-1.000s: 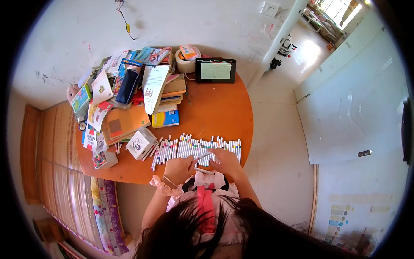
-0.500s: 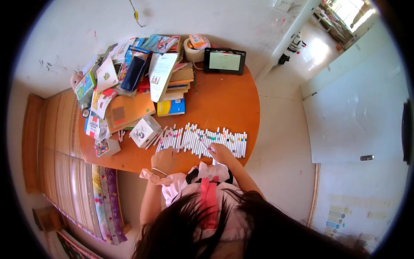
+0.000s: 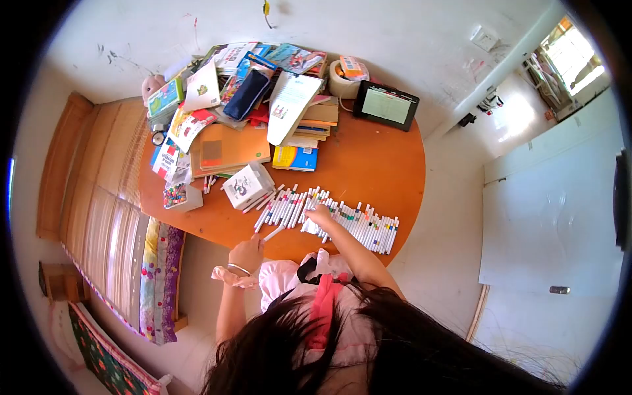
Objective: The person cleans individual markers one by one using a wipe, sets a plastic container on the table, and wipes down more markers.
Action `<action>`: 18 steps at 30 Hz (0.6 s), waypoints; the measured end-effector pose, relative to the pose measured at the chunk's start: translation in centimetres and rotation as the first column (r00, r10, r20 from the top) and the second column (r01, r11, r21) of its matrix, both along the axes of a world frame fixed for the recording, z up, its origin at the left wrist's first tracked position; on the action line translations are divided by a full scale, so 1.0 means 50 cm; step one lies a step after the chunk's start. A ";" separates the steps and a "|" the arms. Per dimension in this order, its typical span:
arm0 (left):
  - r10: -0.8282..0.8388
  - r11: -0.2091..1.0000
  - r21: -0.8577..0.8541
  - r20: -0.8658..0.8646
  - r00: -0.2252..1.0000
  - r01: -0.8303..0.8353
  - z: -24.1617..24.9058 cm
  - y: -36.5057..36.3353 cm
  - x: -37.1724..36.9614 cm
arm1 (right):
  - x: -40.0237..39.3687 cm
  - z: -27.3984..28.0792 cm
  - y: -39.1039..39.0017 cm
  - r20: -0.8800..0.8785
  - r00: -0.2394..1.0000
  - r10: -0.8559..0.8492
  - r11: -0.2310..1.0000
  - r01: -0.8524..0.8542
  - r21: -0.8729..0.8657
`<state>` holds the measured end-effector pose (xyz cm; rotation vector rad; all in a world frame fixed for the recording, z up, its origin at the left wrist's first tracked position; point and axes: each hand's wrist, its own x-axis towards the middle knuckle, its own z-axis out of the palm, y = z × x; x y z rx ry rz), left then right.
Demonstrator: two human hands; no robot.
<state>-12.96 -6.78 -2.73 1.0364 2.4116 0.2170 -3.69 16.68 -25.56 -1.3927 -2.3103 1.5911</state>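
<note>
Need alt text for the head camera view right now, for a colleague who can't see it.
A person's left hand holds a white pen while the right hand is at a long row of similar pens on an orange table. Behind are piled books and papers and a lit tablet.

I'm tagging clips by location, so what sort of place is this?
Probably a study corner at home: a wooden table with piled books, a tablet and rows of markers.
</note>
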 end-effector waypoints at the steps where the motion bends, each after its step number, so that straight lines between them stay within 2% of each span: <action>1: 0.004 1.000 0.000 0.005 1.000 -0.004 0.006 -0.002 0.001 | -0.004 0.021 -0.001 0.033 0.999 -0.006 1.000 0.006 0.002; 3: 0.010 1.000 -0.002 0.013 1.000 -0.010 0.008 -0.006 0.001 | -0.011 0.044 -0.005 0.068 0.998 -0.010 1.000 0.010 0.004; 5: 0.023 0.999 -0.041 0.023 0.999 -0.022 0.000 -0.006 0.000 | -0.009 0.049 -0.005 0.163 0.984 0.076 0.992 -0.091 0.085; 6: 0.020 0.999 -0.045 0.025 0.999 -0.019 -0.018 -0.009 -0.003 | -0.002 0.037 -0.006 0.122 0.981 0.154 0.985 -0.162 0.064; 7: 0.021 0.997 0.078 0.063 0.998 -0.026 -0.046 -0.004 -0.006 | 0.004 0.053 -0.007 0.122 0.981 0.154 0.985 -0.162 0.065; 8: 0.006 0.981 0.190 0.104 0.995 -0.026 -0.071 -0.008 -0.008 | 0.021 0.068 -0.023 -0.030 0.990 0.135 0.984 -0.138 -0.111; 9: -0.001 0.982 0.189 0.103 0.995 -0.018 -0.074 0.002 -0.001 | 0.028 0.088 -0.027 -0.181 0.979 0.092 0.951 -0.140 -0.277; 11: -0.043 0.928 0.370 0.199 0.979 -0.034 -0.080 0.032 0.021 | 0.044 0.128 -0.033 -0.190 0.978 0.089 0.941 -0.145 -0.307; 12: -0.066 0.921 0.385 0.324 0.944 -0.068 -0.111 0.040 0.021 | 0.064 0.167 -0.048 -0.335 0.942 0.017 0.919 -0.147 -0.366; 13: -0.068 0.919 0.390 0.322 0.944 -0.067 -0.106 0.053 0.026 | 0.075 0.208 -0.052 -0.470 0.881 -0.050 0.895 -0.170 -0.413; 14: -0.108 0.896 0.436 0.400 0.910 -0.085 -0.094 0.076 0.043 | 0.103 0.239 -0.053 -0.464 0.882 -0.078 0.899 -0.140 -0.415; 15: -0.139 0.869 0.480 0.468 0.873 -0.119 -0.081 0.096 0.054 | 0.127 0.268 -0.046 -0.488 0.857 -0.165 0.834 -0.142 -0.533; 16: -0.137 0.878 0.467 0.448 0.883 -0.101 -0.076 0.108 0.058 | 0.151 0.294 -0.033 -0.499 0.833 -0.239 0.755 -0.164 -0.635; 17: -0.154 0.881 0.467 0.443 0.883 -0.081 -0.075 0.116 0.063 | 0.187 0.319 -0.026 -0.485 0.746 -0.455 0.593 -0.152 -0.791; 18: -0.164 0.819 0.533 0.576 0.801 -0.215 -0.079 0.132 0.076 | 0.199 0.329 -0.016 -0.505 0.717 -0.481 0.586 -0.166 -0.793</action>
